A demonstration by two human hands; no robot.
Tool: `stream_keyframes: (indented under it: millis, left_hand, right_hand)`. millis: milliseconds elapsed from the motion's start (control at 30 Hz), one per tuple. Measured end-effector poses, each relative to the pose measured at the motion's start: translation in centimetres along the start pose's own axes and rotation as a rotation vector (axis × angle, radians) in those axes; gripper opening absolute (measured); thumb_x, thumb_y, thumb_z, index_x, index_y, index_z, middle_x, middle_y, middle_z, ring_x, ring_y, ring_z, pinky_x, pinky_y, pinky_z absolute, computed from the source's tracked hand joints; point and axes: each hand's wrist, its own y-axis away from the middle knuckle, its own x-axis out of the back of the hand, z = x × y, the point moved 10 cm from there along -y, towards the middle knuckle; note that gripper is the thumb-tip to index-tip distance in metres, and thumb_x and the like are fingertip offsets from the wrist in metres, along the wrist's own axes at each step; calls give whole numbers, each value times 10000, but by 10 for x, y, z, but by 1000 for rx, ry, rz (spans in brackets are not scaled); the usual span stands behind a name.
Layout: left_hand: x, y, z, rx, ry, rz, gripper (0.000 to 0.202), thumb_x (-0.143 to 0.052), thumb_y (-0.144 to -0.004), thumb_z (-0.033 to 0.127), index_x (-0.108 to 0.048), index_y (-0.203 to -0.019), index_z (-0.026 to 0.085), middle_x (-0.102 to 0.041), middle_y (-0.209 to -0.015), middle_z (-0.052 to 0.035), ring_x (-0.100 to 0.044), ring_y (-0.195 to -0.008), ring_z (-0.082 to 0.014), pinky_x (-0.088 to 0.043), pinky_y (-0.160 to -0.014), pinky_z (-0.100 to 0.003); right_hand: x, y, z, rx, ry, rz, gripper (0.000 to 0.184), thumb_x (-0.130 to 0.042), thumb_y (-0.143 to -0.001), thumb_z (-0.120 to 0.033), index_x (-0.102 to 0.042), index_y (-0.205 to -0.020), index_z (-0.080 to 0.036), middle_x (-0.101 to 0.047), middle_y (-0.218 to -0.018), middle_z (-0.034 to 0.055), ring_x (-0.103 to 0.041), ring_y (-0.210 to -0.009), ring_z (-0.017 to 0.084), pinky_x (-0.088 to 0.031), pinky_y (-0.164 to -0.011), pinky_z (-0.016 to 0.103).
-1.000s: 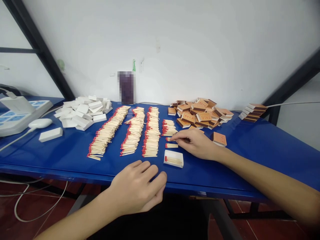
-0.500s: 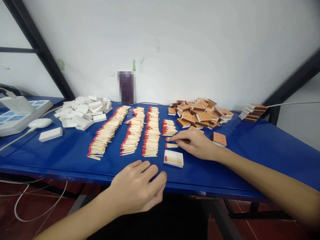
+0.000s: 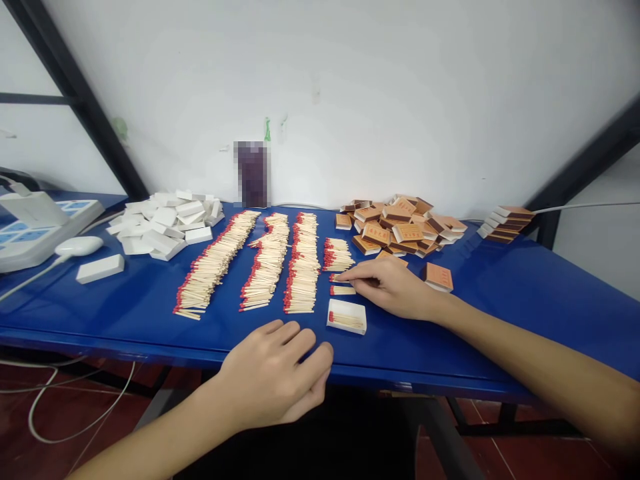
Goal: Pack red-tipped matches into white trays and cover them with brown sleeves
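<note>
My right hand (image 3: 390,287) rests on the blue table with its index finger stretched out, the tip touching a few red-headed matches (image 3: 336,278). The thumb lies lower, apart from that fingertip, beside another small group of matches (image 3: 343,291). Just nearer to me is a white matchbox tray (image 3: 357,309) with several matches (image 3: 347,320) in it. My left hand (image 3: 277,373) hovers or rests at the table's front edge, fingers curled in, nothing visible in them. Beyond the right fingertip lies a short row of matches (image 3: 339,255).
Three long rows of matches (image 3: 303,267) run across the blue table (image 3: 270,333). White trays (image 3: 165,220) are heaped at left, brown matchbox sleeves (image 3: 400,223) at back right. A matchbox (image 3: 437,275) lies beside my right wrist; stacked matchboxes (image 3: 507,223) stand farther right. A power strip (image 3: 75,220) is at left.
Almost nothing differs. The view has shifted very slightly, and both hands keep the same pose and place, with my right index finger still at the matches.
</note>
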Motion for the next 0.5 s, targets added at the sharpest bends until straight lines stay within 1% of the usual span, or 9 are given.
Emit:
stream_keyframes:
  millis: [167, 367, 500]
  left_hand:
    - [0, 1, 0, -1, 0, 1, 99, -535, -896, 222, -609, -940, 173, -524, -721, 4, -510, -652, -184, -426, -588, -326]
    - [0, 0, 0, -2, 1, -3, 105, -535, -895, 223, -608, -948, 168, -522, -720, 5, -505, -646, -178, -416, -581, -322]
    - [1, 0, 0, -1, 0, 5, 106, -534, -901, 228, -607, -948, 167, -524, -723, 5, -510, -656, -178, -417, -587, -321]
  right_hand:
    - [0, 0, 1, 6, 12, 4, 326, -523, -908, -131, -776, -1091, -224, -792, -1009, 15, -726, -827, 162, -527, -738, 242]
    - [-1, 1, -1, 16, 13, -6, 313, -519, -928, -153, -769, -1107, -215, -792, -993, 20, -721, -817, 156, -508, -716, 232]
    - [-1, 1, -1, 10, 4, -6, 317, -511, -932, -156, -768, -1109, -211, -793, -995, 19, -713, -770, 147, -487, -668, 228]
